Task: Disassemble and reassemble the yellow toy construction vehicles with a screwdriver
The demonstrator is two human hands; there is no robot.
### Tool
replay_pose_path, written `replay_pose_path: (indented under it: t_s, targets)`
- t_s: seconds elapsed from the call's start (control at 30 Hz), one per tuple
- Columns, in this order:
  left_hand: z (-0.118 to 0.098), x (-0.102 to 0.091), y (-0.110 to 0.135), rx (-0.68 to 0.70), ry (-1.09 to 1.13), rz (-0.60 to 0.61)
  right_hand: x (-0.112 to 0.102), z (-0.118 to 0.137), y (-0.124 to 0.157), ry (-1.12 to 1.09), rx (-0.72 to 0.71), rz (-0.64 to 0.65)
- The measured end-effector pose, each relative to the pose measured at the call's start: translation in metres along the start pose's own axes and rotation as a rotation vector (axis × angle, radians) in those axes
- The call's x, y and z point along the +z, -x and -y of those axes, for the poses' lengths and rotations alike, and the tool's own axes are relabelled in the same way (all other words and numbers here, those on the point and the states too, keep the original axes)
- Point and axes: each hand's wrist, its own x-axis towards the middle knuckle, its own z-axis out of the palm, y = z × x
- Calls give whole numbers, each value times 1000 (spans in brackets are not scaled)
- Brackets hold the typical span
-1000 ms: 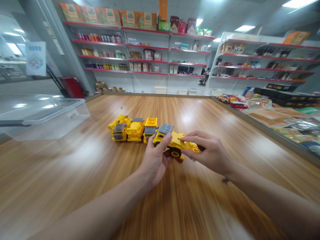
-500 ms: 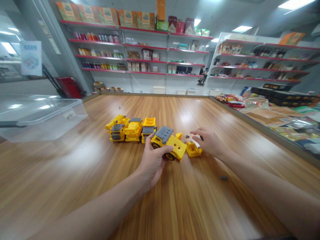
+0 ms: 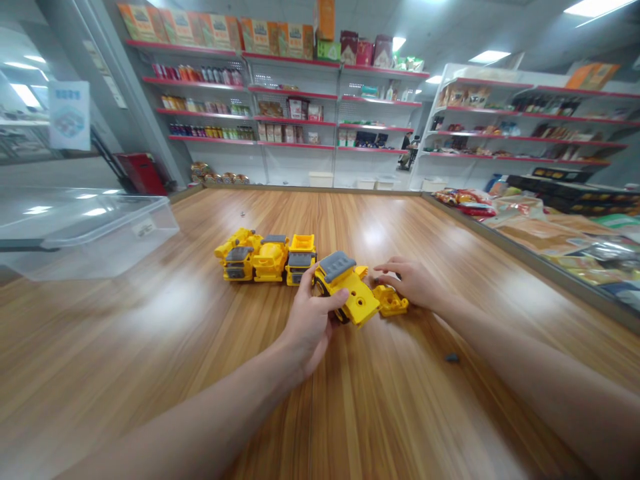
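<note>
At far left, a clear plastic bin (image 3: 120,243), then, side by side on the wooden table (image 3: 200,360), a yellow toy construction truck (image 3: 238,263), toy cement mixer (image 3: 271,260) and toy dump truck (image 3: 301,259). Next, in the closed left hand (image 3: 307,321), a tilted grey-roofed toy truck (image 3: 363,303), thumb on its holed yellow bed. Just beside, a loose yellow part (image 3: 393,304), then the right hand (image 3: 414,283), half curled, fingertips low near a small dark piece (image 3: 377,280), pinch impossible to tell, and farther right, a grey piece (image 3: 452,358).
</note>
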Motion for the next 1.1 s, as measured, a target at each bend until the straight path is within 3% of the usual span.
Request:
replay_pose_path:
  t_s: [0.23, 0.37, 0.53, 0.57, 0.7, 0.83, 1.1]
  targets:
    - [1, -1, -1, 6, -45, -33, -6, 7, -3, -45, -98, 77]
    - [1, -1, 0, 14, -82, -18, -19, 19, -2, -52, -42, -38]
    - [2, -2, -1, 12, -47, 0, -32, 57, 7, -97, 80, -216]
    - [1, -1, 0, 11, -28, 10, -32, 66, 9, -131, 107, -226]
    - [-2, 5, 4, -16, 73, 84, -27, 91, 14, -536, 194, -66]
    - [-7, 7, 4, -66, 96, 117, -23, 101, 17, -859, 289, -63]
    - [-6, 4, 3, -172, 31, 85, -25, 118, 26, -912, 297, -198]
